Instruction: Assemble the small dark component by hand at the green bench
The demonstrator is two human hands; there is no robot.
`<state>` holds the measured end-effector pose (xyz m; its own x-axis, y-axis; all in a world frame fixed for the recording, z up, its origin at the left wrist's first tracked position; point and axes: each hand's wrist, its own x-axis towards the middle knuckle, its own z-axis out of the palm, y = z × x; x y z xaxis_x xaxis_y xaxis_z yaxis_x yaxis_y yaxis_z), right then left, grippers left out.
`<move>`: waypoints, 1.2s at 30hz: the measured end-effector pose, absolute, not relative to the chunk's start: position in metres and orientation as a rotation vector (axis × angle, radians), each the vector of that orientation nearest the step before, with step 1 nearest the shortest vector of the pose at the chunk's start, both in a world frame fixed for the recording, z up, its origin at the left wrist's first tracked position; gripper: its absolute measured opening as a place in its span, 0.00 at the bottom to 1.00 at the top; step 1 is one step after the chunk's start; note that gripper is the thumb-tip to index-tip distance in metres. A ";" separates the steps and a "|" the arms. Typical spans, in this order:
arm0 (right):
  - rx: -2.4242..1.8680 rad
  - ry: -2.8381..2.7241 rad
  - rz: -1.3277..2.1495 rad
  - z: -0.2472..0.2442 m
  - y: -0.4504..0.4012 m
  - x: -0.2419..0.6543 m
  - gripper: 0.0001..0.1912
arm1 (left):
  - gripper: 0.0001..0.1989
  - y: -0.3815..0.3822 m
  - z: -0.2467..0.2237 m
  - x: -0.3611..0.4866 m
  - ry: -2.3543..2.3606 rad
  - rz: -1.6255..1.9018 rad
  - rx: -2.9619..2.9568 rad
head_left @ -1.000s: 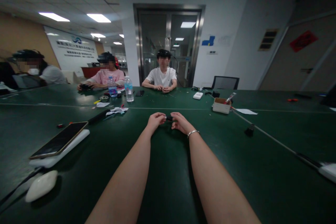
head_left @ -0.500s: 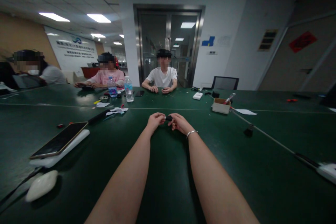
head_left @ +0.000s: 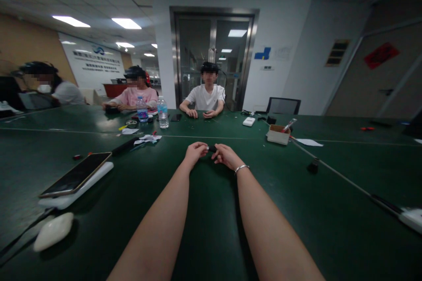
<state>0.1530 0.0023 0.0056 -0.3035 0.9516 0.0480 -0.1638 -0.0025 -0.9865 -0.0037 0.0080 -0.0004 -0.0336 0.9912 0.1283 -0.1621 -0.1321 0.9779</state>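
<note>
Between my hands is a small black piece with a silvery end (head_left: pixel 211 149), too small to identify. My left hand (head_left: pixel 195 153) pinches its silvery end with thumb and fingertips. From the other side, my right hand (head_left: pixel 226 156) grips the black end, its lower fingers curled beneath. A silver bracelet (head_left: pixel 241 168) circles my right wrist. Both hands are just above or resting on the dark green table (head_left: pixel 211 210); the exact contact is hidden.
At left, a phone (head_left: pixel 77 174) lies on a white box, beside a pale computer mouse (head_left: pixel 53 231). Two water bottles (head_left: pixel 162 113) stand farther back. A small open box (head_left: pixel 278 134) sits right of my hands. Across the table sits a person in a white shirt (head_left: pixel 207 99).
My hands keep the same grip on the small black piece. The whole view has shifted very slightly, moving the surroundings a little to the right.
</note>
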 end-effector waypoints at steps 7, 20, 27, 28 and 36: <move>-0.867 -1.287 1.499 0.005 0.001 0.155 0.05 | 0.11 0.008 -0.002 -0.003 1.060 1.364 1.231; -0.881 -1.244 1.497 0.003 0.003 0.155 0.04 | 0.12 0.008 -0.003 -0.001 1.099 1.286 1.278; -0.880 -1.245 1.494 0.004 0.002 0.155 0.04 | 0.11 0.007 -0.002 -0.002 1.088 1.321 1.277; -0.880 -1.248 1.492 0.004 0.002 0.155 0.04 | 0.12 0.007 -0.002 -0.003 1.088 1.327 1.283; -0.890 -1.250 1.482 0.003 0.003 0.155 0.04 | 0.15 0.005 -0.002 0.000 1.114 1.289 1.339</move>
